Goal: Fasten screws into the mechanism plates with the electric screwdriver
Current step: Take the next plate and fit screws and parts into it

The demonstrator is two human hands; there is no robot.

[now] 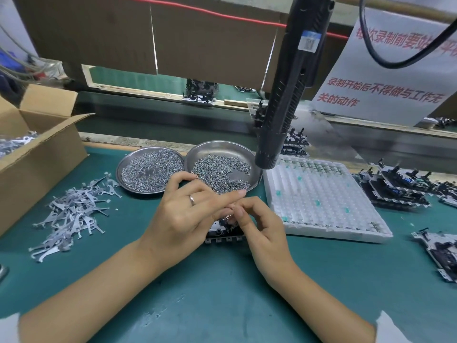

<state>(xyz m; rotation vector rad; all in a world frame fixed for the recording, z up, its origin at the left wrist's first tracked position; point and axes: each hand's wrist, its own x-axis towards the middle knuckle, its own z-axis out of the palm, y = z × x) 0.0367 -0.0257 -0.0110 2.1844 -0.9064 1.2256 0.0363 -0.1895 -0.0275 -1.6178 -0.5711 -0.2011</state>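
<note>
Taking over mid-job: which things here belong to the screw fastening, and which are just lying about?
Job: black hanging electric screwdriver; two round steel dishes of screws; grey metal mechanism plate under both hands.
Lying about: brown cardboard box; grey metal lever pile; white plastic tray.

One head-worn wide-angle view looks forward and steeply down onto the green table (222,305), close above it. Both forearms enter from the bottom corners; the back wall curves across the frame's top.
</note>
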